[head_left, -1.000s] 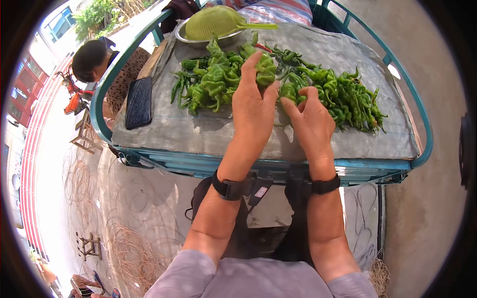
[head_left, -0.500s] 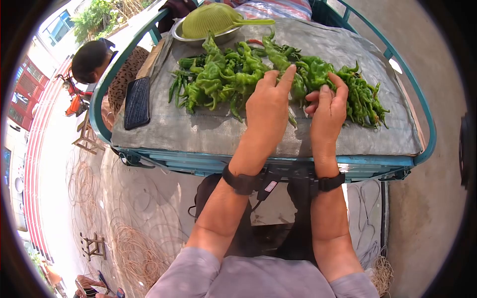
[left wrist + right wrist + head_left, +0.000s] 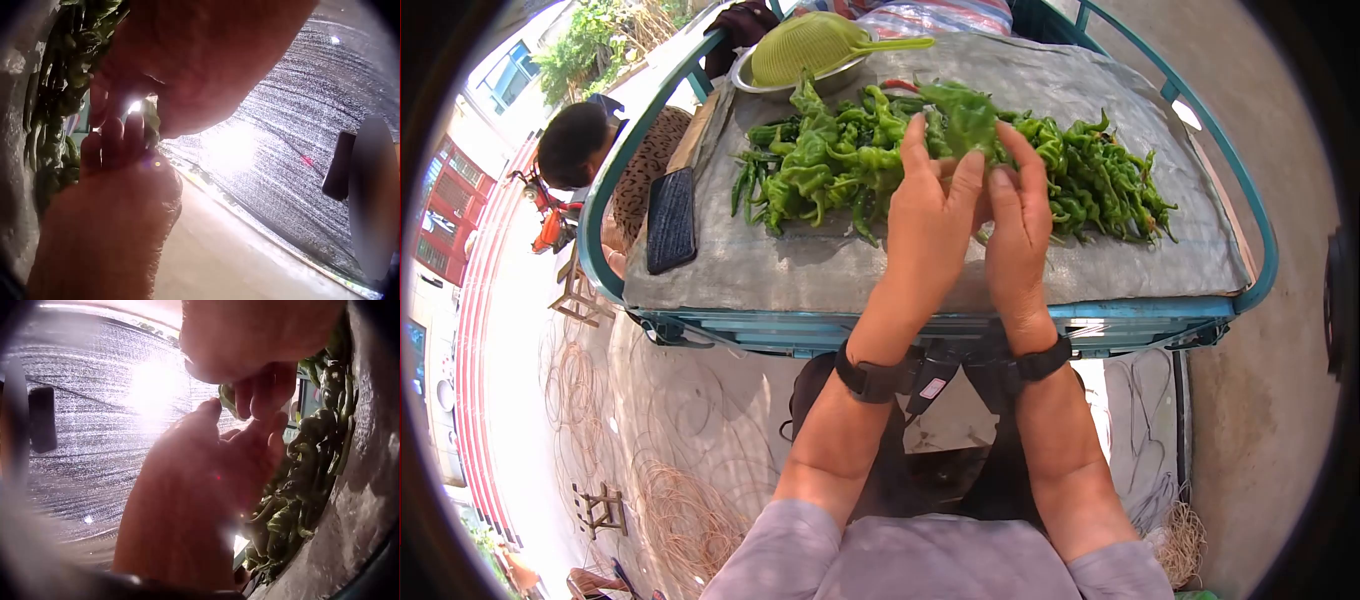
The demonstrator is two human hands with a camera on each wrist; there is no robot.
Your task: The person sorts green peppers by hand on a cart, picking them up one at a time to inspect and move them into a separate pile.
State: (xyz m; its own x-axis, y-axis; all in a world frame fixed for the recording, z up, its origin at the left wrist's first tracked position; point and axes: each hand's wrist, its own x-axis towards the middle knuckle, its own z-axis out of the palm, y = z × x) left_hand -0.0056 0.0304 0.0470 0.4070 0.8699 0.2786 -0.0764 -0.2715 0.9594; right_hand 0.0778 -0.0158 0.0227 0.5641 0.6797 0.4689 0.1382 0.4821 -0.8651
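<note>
Over the middle of a pile of green peppers, my two hands meet. A broad, wrinkled green pepper point(image 3: 968, 118) stands up between them, slightly blurred in the head view. My left hand point(image 3: 928, 222) holds its lower part with thumb and fingers. From the other side my right hand point(image 3: 1018, 232) grips it, thumb close to the left thumb. In the left wrist view only a sliver of the pepper point(image 3: 152, 122) shows between the hands, and in the right wrist view just its edge point(image 3: 230, 400); the fingers hide the rest.
Pepper heaps lie left point(image 3: 820, 165) and right point(image 3: 1100, 180) on a grey sheet point(image 3: 760, 275) over a blue cart bed. A yellow-green strainer point(image 3: 810, 48) sits in a metal bowl point(image 3: 750, 85). A dark phone point(image 3: 671, 220) lies at left; a person point(image 3: 650, 150) sits beyond the rail.
Half a second ago my hands were farther apart above the pile. The right hand has moved left to meet the left hand, and the broad pepper now stands between them.
</note>
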